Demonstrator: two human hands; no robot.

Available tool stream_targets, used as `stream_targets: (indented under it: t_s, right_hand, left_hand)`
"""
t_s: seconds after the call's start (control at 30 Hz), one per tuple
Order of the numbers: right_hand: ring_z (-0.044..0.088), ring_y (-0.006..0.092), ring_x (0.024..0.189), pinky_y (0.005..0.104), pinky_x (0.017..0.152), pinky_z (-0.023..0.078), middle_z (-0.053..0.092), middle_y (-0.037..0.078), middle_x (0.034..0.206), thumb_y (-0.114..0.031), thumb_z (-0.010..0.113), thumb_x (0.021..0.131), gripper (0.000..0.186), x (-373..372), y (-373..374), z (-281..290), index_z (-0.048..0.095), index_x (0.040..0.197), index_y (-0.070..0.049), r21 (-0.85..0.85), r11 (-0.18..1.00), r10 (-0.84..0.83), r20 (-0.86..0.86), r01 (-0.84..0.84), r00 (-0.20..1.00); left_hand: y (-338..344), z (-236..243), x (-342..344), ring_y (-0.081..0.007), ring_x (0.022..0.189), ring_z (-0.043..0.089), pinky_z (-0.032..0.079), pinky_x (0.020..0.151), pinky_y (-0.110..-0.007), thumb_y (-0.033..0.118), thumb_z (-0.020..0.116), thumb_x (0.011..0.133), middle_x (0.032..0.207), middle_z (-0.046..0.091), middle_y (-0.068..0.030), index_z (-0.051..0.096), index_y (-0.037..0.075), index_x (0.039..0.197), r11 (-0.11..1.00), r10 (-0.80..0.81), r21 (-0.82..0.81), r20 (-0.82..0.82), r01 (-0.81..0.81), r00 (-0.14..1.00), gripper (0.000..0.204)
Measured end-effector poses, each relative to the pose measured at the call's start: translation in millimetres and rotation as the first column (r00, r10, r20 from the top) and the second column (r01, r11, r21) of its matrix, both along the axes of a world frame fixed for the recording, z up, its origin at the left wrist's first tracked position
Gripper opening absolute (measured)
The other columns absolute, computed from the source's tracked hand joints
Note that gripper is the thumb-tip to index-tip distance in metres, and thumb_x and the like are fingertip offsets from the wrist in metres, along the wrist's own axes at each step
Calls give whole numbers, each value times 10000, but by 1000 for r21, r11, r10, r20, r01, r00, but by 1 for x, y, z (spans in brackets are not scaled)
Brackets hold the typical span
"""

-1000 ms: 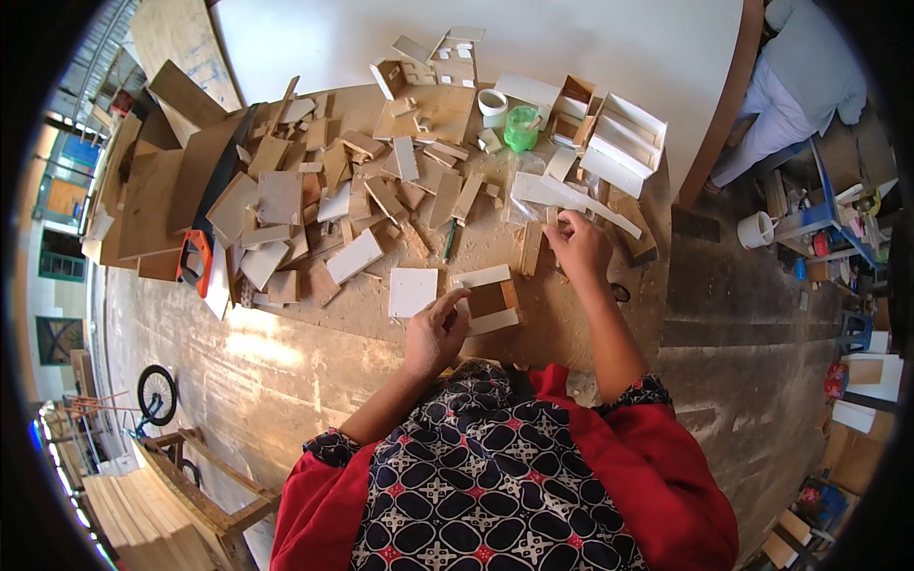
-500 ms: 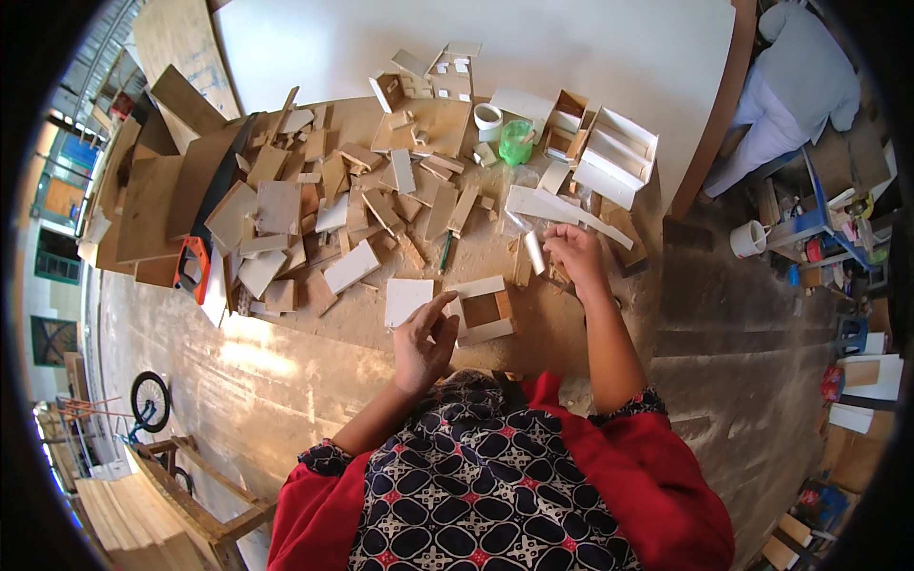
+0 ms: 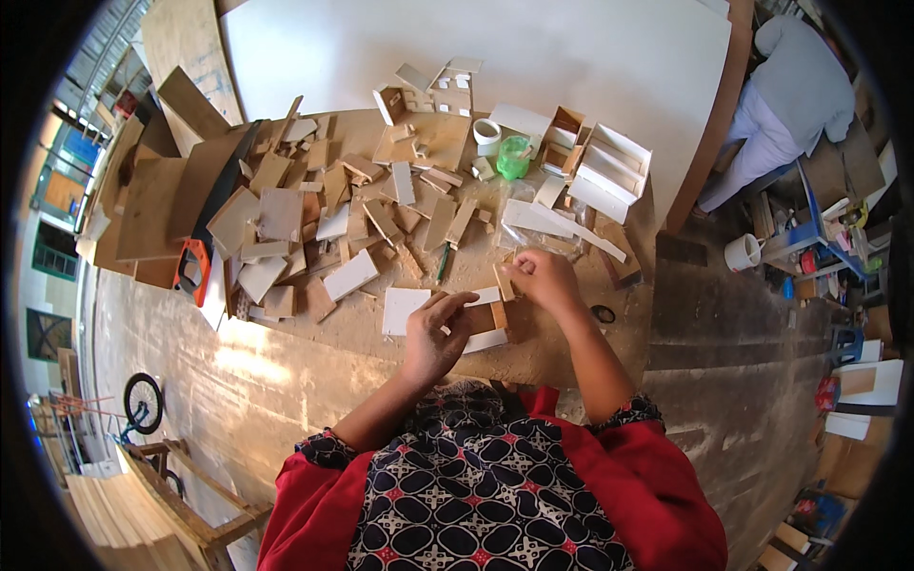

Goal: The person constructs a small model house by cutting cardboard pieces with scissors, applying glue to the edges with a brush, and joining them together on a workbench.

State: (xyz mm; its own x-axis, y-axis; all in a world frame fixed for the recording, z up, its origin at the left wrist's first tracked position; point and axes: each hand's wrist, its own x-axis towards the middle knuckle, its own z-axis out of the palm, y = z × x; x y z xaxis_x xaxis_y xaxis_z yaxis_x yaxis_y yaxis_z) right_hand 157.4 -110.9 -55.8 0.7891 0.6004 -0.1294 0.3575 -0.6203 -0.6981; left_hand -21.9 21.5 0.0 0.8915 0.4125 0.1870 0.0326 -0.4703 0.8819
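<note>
A small rectangular frame of white and brown wood pieces (image 3: 486, 339) lies at the table's near edge, with an opening in its middle. My left hand (image 3: 438, 335) reaches over its left side, fingers loosely bent and apart, covering part of it; whether the fingertips touch it is hard to see. My right hand (image 3: 545, 282) is closed in a pinch at the frame's upper right corner. A short, thin wooden strip (image 3: 504, 283) is at its fingertips, tilted. A white square board (image 3: 401, 310) lies just left of the frame, partly behind my left hand.
Wood offcuts (image 3: 281, 214) heap across the table's left and middle. Behind them stand a small wooden model (image 3: 447, 90), a tape roll (image 3: 487, 133), a green plastic container (image 3: 514, 158) and a white compartment box (image 3: 609, 171). A black ring (image 3: 603, 313) lies at right. Another person (image 3: 804, 86) bends over beyond.
My right hand has moved left and nearer, from beside a white tube to the frame's corner, bringing the wooden strip. My left hand has shifted right over the frame. The white tube is now hidden.
</note>
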Motion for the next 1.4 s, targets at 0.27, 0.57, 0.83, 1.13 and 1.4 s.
stream_targets:
  t_s: [0.27,0.57,0.83,1.13,1.4]
  right_hand:
    - [684,331,844,418,748,549,700,178,871,-424,747,685,415,12,43,3,718,834,-38,-402,912,163,160,-87,974]
    - [636,136,642,282,609,507,672,86,710,-261,734,785,286,19,22,20,707,894,2,244,964,183,-339,-102,923]
    - [581,65,690,267,632,495,676,12,786,-179,724,838,150,-25,36,48,710,915,-51,569,812,269,-176,-125,947]
    - [674,284,814,372,698,537,674,127,991,-258,734,796,365,130,63,21,679,1127,-114,199,972,-221,587,126,778]
    - [680,273,738,370,667,529,690,113,781,-168,747,746,166,151,83,18,666,842,-59,141,990,-86,496,17,864]
  left_hand:
    - [1,-3,-3,-154,650,600,491,620,-274,-25,626,800,776,615,-100,680,-14,1009,999,29,21,-1,-29,1000,216]
    - [7,6,-1,-125,742,611,499,677,-261,72,639,880,841,670,-97,666,-45,1027,990,46,-125,-98,-58,994,190]
    - [16,-13,4,-95,807,618,493,746,-253,185,607,955,855,682,-30,677,-22,1007,858,-12,-511,-125,-54,992,225]
    - [19,-4,-11,-102,790,620,492,736,-252,197,588,968,877,666,-20,637,18,1109,710,-20,-704,-49,-20,999,233]
    - [24,0,-27,-100,785,603,490,759,-267,203,583,969,855,647,-9,637,28,1077,698,44,-711,-67,-79,997,212]
